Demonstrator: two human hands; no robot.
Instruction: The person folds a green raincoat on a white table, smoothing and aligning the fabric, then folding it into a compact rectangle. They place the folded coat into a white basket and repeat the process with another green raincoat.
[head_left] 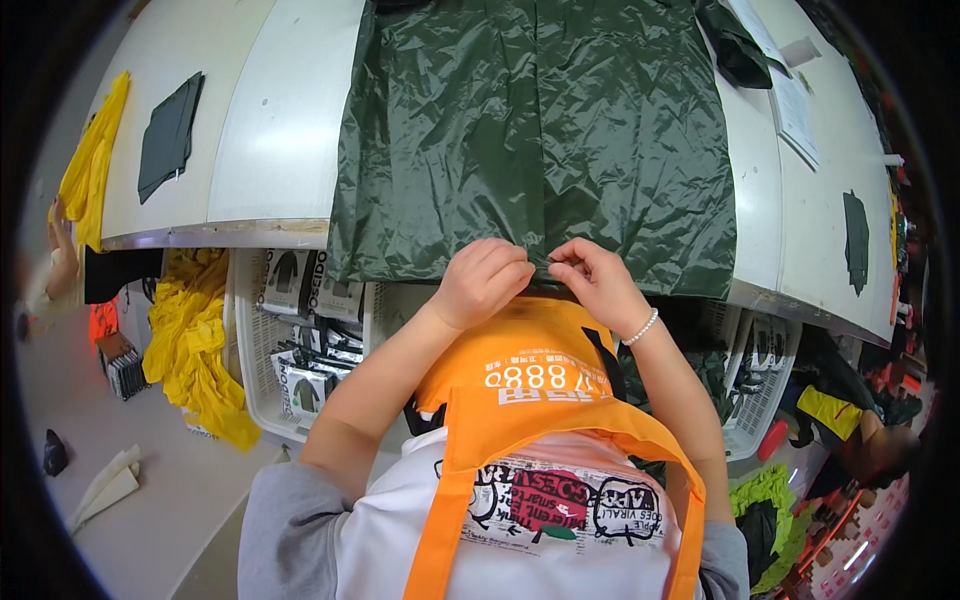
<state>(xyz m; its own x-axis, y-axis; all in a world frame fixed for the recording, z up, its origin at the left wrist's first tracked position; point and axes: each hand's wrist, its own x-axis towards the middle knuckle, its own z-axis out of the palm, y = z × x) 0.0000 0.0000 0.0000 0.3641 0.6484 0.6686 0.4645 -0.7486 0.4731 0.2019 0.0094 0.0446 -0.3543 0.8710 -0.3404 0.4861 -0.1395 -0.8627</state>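
A dark green, glossy, crinkled waterproof garment lies spread on the table, a line running down its middle. Its lower edge hangs slightly over the near table edge. My left hand has its fingers curled on that edge, left of the middle line. Just to the right, my right hand, with a beaded bracelet at the wrist, pinches the same edge between thumb and fingers. A small gap separates the two hands. What lies inside the left fingers is partly hidden.
White baskets of packaged garments, one on the left and one on the right, stand below the white table. Yellow fabric hangs at left. Dark folded pieces lie on the table. At far left is another person's hand.
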